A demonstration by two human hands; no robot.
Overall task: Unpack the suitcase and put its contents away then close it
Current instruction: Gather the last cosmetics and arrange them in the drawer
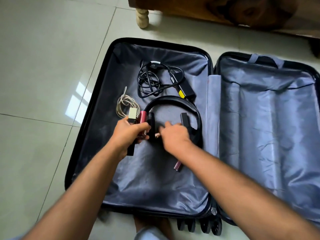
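the left grip [129,131] is curled tight around a small bundle: a pale boxy plug [133,115], a red cylinder [143,117] and a dark flat piece that sticks out below the palm. the right grip [173,134] reaches in beside it with its fingers bent down over something small and pale at the fingertips; motion blur makes it hard to tell whether it is pinching that or only touching it. both hands hover over the left half of the open suitcase [107,80], which lies flat on the tiled floor [43,58]. black headphones [174,101] arc around the hands, one ear cup just beside the red cylinder. a coiled grey cable [123,103] lies left of the band, near the plug. farther back sits a tangled black cable [149,80] with a black power brick [186,90]. a pink tube [178,165] lies under the right wrist. the right half of the case shows only crumpled grey lining [268,118]. a wooden furniture leg [142,17] stands beyond the case.
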